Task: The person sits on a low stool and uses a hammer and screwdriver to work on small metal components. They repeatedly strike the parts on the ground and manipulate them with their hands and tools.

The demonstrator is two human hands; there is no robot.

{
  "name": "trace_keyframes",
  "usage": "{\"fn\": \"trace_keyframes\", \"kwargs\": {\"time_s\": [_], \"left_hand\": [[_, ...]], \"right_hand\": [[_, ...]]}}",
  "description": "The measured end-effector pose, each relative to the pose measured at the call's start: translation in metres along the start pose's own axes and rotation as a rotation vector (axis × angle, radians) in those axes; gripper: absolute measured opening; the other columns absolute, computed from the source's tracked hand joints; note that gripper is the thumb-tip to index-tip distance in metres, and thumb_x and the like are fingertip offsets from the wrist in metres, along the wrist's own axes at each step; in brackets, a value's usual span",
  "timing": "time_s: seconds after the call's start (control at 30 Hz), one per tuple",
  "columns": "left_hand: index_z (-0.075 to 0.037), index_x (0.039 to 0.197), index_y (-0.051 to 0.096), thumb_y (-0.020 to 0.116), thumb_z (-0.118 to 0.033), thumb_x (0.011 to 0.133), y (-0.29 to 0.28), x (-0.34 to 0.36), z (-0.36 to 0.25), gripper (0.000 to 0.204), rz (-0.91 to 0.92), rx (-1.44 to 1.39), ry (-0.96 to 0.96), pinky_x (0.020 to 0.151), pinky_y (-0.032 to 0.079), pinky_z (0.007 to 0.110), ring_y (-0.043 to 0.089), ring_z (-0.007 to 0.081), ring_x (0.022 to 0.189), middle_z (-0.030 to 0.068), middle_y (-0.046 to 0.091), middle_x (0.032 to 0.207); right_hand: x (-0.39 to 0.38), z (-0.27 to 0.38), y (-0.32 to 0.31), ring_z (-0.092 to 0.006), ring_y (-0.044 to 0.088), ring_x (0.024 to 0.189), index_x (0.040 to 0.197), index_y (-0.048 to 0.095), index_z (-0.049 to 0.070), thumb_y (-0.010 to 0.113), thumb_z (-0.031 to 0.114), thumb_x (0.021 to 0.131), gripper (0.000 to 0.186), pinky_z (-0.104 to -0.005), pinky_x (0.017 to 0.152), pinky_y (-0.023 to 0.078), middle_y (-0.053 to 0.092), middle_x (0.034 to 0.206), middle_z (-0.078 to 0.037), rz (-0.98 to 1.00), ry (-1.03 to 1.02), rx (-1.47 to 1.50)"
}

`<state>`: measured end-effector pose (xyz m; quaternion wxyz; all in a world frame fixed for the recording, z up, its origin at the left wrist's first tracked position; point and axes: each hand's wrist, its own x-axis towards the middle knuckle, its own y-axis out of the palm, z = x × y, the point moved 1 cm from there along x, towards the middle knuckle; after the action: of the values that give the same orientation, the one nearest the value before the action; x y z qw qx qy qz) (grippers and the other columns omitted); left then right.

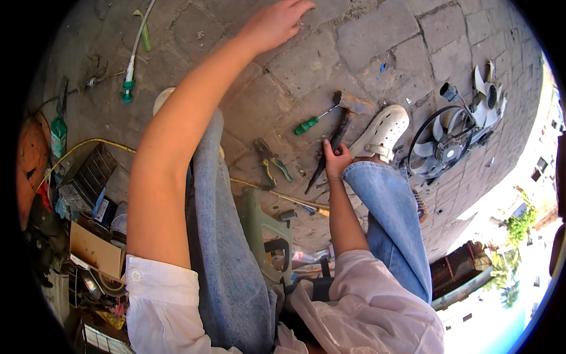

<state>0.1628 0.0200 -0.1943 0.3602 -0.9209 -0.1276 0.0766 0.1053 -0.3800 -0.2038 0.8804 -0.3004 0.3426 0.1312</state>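
Grey stone paving (377,35) spreads beneath the hammer (342,128), whose worn brown head points away from the person and whose dark handle runs back toward them. Wrapped around that handle is the right hand (337,159), its grip narrow and holding the hammer, with the handle's end sticking out past the hand; whether the head rests on the stones, I cannot tell. Beyond the hammer and to its left reaches the left hand (274,26), fingers bent and low over the ground; how wide its grip is, or whether it holds anything, I cannot tell. Just left of the hammer's head lies a green-handled screwdriver (306,125), its shaft aimed at the head. Farther left of the hammer, and nearer the person, are the pliers (271,160) with yellow and blue handles, jaws pointing away. Right beside the hammer stands a cream clog (384,131) on the person's foot. Well to the right of the hammer is a ringed fan (451,152), with pale fan blades (488,97) just past it.
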Motion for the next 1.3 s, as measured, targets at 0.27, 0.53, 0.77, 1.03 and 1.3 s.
{"fn": "trace_keyframes", "kwargs": {"time_s": [0.27,0.53,0.77,1.03,1.3], "left_hand": [[-0.005,0.118,0.050,0.060,-0.004,0.075,0.017,-0.006,0.012,0.045,-0.168,-0.129,-0.033,0.080,0.048,0.043,0.058,0.0364,0.096,0.0193,0.059,0.100],[-0.005,0.116,0.051,0.062,-0.006,0.073,0.003,-0.008,0.011,0.044,-0.143,-0.209,-0.295,0.072,0.049,0.044,0.061,0.0362,0.087,0.0180,0.062,0.090],[-0.002,0.115,0.049,0.058,-0.002,0.074,-0.003,-0.003,0.000,0.042,-0.081,0.038,-0.106,0.082,0.047,0.044,0.057,0.0384,0.097,0.0217,0.058,0.103],[-0.002,0.119,0.047,0.058,-0.002,0.075,-0.007,-0.004,-0.010,0.044,-0.011,0.043,-0.127,0.086,0.046,0.045,0.055,0.0398,0.102,0.0224,0.056,0.109],[0.000,0.119,0.046,0.056,0.001,0.074,-0.003,-0.006,-0.010,0.047,-0.050,0.039,-0.110,0.088,0.046,0.045,0.055,0.0415,0.102,0.0250,0.056,0.106]], "right_hand": [[-0.003,0.004,0.005,-0.0089,0.054,0.045,0.070,0.056,0.002,0.075,0.018,0.079,0.026,-0.0262,0.041,0.048,0.055,0.056,0.000,-0.026,-0.019,0.047],[0.003,-0.008,0.002,-0.0080,0.052,0.044,0.066,0.053,0.003,0.075,0.018,0.079,0.029,-0.0265,0.040,0.047,0.050,0.054,0.003,-0.031,-0.050,0.000],[-0.002,0.002,0.004,-0.0092,0.056,0.046,0.069,0.055,0.002,0.075,0.016,0.079,0.027,-0.0270,0.041,0.049,0.052,0.055,0.002,-0.029,-0.035,0.036],[-0.002,0.001,0.003,-0.0096,0.056,0.047,0.076,0.058,0.001,0.074,0.016,0.080,0.023,-0.0250,0.043,0.048,0.059,0.060,-0.001,-0.017,-0.023,0.028],[-0.003,0.003,0.003,-0.0097,0.057,0.048,0.078,0.058,0.000,0.074,0.016,0.081,0.022,-0.0249,0.044,0.048,0.060,0.062,-0.002,-0.011,-0.017,0.030]]}}
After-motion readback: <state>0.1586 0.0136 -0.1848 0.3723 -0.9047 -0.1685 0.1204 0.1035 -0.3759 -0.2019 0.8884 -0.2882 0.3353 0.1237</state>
